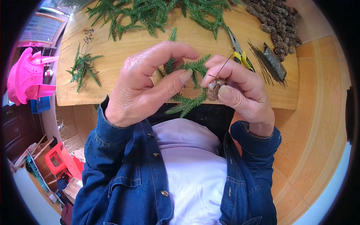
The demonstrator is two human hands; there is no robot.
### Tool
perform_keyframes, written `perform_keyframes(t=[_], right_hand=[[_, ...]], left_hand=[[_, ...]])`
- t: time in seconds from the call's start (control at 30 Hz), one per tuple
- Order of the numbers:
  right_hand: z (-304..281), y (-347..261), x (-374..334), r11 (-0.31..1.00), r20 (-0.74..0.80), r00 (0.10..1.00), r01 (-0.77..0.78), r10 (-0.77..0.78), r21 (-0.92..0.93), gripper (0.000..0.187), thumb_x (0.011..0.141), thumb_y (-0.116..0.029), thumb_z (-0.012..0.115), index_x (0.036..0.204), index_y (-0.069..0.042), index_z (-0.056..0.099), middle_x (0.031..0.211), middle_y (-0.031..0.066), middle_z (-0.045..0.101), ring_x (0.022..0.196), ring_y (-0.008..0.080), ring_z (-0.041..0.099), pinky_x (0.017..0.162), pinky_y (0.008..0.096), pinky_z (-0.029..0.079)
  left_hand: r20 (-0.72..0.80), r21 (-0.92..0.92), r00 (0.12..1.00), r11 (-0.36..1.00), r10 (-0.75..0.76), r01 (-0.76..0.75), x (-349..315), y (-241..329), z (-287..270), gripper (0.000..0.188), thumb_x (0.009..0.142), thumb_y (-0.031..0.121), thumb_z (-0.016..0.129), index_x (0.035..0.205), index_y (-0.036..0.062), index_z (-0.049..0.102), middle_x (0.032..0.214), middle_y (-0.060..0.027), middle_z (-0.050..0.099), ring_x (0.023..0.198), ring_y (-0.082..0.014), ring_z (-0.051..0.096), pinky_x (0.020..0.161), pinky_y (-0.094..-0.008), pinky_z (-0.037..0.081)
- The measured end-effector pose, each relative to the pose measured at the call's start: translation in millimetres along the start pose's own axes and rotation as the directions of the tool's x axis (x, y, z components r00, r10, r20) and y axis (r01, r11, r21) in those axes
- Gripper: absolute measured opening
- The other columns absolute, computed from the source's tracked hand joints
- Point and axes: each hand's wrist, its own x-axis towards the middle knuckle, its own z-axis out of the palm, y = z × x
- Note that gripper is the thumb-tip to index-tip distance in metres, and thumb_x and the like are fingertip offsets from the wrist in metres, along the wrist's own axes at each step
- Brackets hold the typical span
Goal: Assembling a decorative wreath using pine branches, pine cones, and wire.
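Observation:
Over the near edge of the wooden table, my left hand (146, 82) has its thumb and curled fingers closed round a green artificial pine sprig (190, 104). The sprig's needled branches stick out above, below and to the right of the thumb. Close beside it, my right hand (243, 84) pinches a brown pine cone (213, 91) between thumb and fingers. A thin dark wire (224, 67) rises from the cone past the right fingers. Cone and sprig are close together; whether they are joined is hidden by the fingers.
Pliers (237, 56) with yellow-black handles lie beyond my right hand, beside loose dark wires (260, 60) and a dark packet (275, 62). Green sprigs (150, 15) and pine cones (275, 22) are heaped at the back. A small sprig bunch (83, 67) lies left; a pink stool (26, 78) stands beyond the table.

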Motion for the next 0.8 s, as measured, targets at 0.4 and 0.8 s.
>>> perform_keyframes(t=[0.4,0.8], right_hand=[[-0.2,2.4,2.3,0.911,-0.258,0.960,-0.007,-0.109,-0.412,0.032,0.093,-0.024,0.055,0.109,0.004,0.053,0.103,0.0109,0.057,0.084,0.0119,0.051,0.074,0.0208,0.040],[45.1,16.8,-2.4,0.898,-0.297,0.932,0.060,-0.207,-0.436,0.023,0.088,0.000,0.058,0.109,0.006,0.052,0.098,0.0080,0.055,0.075,0.0087,0.053,0.069,0.0195,0.045]], left_hand=[[-0.094,-0.496,0.951,0.842,-0.295,0.212,-3.6,-13.2,11.1,0.018,0.086,0.007,0.063,0.101,-0.0028,0.060,0.087,0.0018,0.060,0.077,-0.0025,0.052,0.068,-0.0171,0.043],[-0.238,-0.522,0.930,0.844,-0.279,0.120,-7.1,-13.0,24.2,0.020,0.086,0.005,0.065,0.103,-0.0042,0.060,0.090,-0.0017,0.063,0.079,-0.0044,0.055,0.069,-0.0179,0.045]])
